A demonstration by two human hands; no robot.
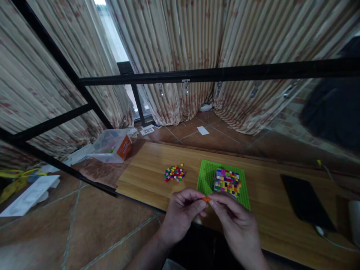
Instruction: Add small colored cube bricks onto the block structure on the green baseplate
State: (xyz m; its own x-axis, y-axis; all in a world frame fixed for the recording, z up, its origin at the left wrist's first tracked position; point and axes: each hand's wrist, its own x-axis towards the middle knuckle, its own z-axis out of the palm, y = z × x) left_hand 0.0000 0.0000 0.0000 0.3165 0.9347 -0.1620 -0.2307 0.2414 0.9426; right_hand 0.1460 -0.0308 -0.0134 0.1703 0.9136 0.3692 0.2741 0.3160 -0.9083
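Observation:
Between the fingertips of both hands is a small orange toy brick (pixel 206 199), partly covered by the fingers. My left hand (pixel 184 212) pinches it from the left, and my right hand (pixel 236 217) pinches it from the right. They hold it just in front of a green studded baseplate (pixel 206 170) lying on the wooden table (pixel 146 161). A block of many-coloured bricks (pixel 228 182) stands on the baseplate, its near edge close behind my right hand. Farther left, a loose pile of small coloured bricks (pixel 174 173) lies on the tabletop.
A black tablet-like slab (pixel 306 202) with a white cable lies at the right of the table. Left of the table, a clear plastic box (pixel 108 144) with an orange label sits on the floor. A black metal rail (pixel 197 76) runs across behind the table, before striped curtains (pixel 194 41).

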